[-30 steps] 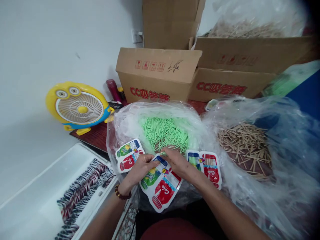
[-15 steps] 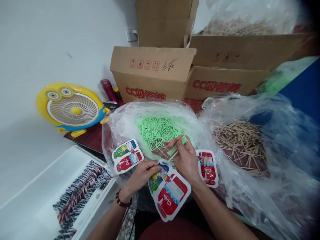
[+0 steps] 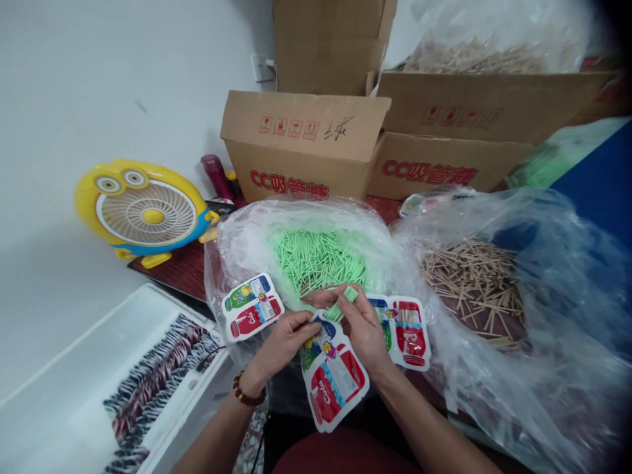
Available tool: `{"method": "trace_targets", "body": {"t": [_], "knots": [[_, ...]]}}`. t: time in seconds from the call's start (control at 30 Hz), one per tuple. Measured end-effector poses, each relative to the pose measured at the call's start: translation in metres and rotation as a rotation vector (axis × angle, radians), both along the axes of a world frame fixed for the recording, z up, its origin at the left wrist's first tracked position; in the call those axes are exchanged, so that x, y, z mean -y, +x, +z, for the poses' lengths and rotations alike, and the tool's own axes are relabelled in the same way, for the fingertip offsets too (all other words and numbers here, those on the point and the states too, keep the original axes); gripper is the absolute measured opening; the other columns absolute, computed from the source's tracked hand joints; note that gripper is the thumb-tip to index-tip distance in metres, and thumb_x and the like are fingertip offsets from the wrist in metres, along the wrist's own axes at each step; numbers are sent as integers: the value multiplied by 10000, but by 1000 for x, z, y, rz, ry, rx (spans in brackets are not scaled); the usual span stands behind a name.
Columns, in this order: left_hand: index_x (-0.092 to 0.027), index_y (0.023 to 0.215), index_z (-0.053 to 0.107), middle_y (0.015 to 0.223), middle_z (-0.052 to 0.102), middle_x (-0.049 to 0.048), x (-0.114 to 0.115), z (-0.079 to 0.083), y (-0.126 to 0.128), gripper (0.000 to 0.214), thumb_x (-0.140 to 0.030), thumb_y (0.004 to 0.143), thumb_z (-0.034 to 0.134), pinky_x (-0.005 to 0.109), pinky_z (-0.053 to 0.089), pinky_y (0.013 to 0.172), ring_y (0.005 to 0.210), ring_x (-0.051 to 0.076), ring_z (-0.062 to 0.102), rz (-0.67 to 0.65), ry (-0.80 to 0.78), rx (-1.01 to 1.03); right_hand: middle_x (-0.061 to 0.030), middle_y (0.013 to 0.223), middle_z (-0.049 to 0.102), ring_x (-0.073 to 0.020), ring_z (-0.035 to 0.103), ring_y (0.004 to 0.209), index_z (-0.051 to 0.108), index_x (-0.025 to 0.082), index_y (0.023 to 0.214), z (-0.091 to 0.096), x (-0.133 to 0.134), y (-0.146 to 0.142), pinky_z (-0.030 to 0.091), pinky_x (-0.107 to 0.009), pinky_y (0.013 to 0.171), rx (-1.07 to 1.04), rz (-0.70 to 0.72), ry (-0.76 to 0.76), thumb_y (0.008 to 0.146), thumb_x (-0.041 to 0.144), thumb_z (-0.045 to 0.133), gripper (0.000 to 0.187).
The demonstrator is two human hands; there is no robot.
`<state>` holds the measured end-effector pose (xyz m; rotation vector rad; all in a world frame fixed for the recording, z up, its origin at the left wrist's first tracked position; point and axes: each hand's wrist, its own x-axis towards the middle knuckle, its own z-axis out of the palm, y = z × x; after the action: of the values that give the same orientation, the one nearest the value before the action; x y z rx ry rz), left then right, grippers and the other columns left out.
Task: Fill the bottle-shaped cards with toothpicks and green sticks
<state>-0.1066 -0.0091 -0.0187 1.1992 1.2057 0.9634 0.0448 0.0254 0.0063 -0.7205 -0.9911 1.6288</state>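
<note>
My left hand pinches the upper edge of a printed pouch with a red cola cup and a green-and-blue drink on its front. Closed round a small bundle of light green sticks, my right hand sits right at the pouch's top. The bundle's lower end is close to the pouch edge; whether it is inside I cannot tell. Behind the hands, a heap of green sticks lies in an open clear plastic bag. One similar pouch rests at the left, another at the right, partly behind my right hand.
Brown sticks lie in another plastic bag on the right. Cardboard boxes stand at the back. A yellow fan is at the left, above a white foam box holding rows of striped packets.
My right hand has moved down and left with the green sticks, closer to the pouch's top. More of the right-hand pouch shows. The held pouch has turned slightly.
</note>
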Motion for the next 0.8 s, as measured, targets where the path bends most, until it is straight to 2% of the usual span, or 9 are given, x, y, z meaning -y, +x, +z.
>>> {"method": "trace_targets", "body": {"t": [0.13,0.2,0.27,0.33,0.43,0.53,0.63,0.7,0.8], "knots": [[-153,758,624,661,506,-26,-2,-1,-1,264,-411,812,630,219,348,569,591,108,418,-21,-24,83,-50,1133,673,-216,632,1044,583,233,888,-2,-1,5,481,-398,943,36,177,-34,847,280,585,62],[-152,787,639,684,536,-19,-3,0,-2,250,-402,805,641,222,361,584,606,113,443,-18,-39,109,-45,1250,615,-223,601,1116,603,249,990,-3,-3,9,452,-413,987,32,229,-2,830,259,608,161],[-150,793,643,685,543,-19,-4,0,-3,243,-393,797,653,218,360,579,605,111,447,-2,-39,121,-32,1321,568,-217,557,1187,578,288,1145,-3,-6,14,405,-429,1042,80,196,75,856,268,582,290],[-147,772,634,657,527,-27,-6,0,-3,243,-388,798,657,209,346,558,584,101,429,16,-37,134,-22,1369,531,-211,493,1260,538,315,1259,-3,-10,20,332,-446,1098,239,169,205,900,293,526,359],[-145,720,608,613,485,-42,-9,-1,-2,263,-392,793,661,199,318,518,548,85,392,64,-36,172,-13,1435,462,-223,393,1341,471,330,1357,-2,-16,30,246,-465,1143,552,277,417,909,320,521,452],[-139,707,607,608,486,-43,-11,-1,-1,274,-394,774,681,197,318,510,539,81,397,90,-46,201,-12,1471,407,-235,373,1354,393,337,1411,-2,-21,37,265,-466,1135,719,413,539,905,336,528,524],[-139,747,627,631,527,-36,-12,-2,2,266,-396,770,687,197,350,532,551,85,437,104,-61,241,-28,1476,400,-233,381,1349,355,324,1433,-2,-24,40,284,-468,1123,843,390,603,935,345,465,511],[-138,749,638,632,539,-35,-12,-2,4,260,-392,779,681,191,357,537,555,83,448,137,-38,257,-72,1471,407,-247,390,1341,337,274,1447,-2,-23,40,306,-463,1107,922,362,646,929,350,471,541],[-131,730,666,639,570,-25,-12,-4,6,249,-374,782,686,187,375,553,573,85,473,179,8,262,-133,1406,483,-260,495,1249,289,201,1467,-2,-22,44,407,-420,1023,1000,417,667,904,358,508,625]]}}
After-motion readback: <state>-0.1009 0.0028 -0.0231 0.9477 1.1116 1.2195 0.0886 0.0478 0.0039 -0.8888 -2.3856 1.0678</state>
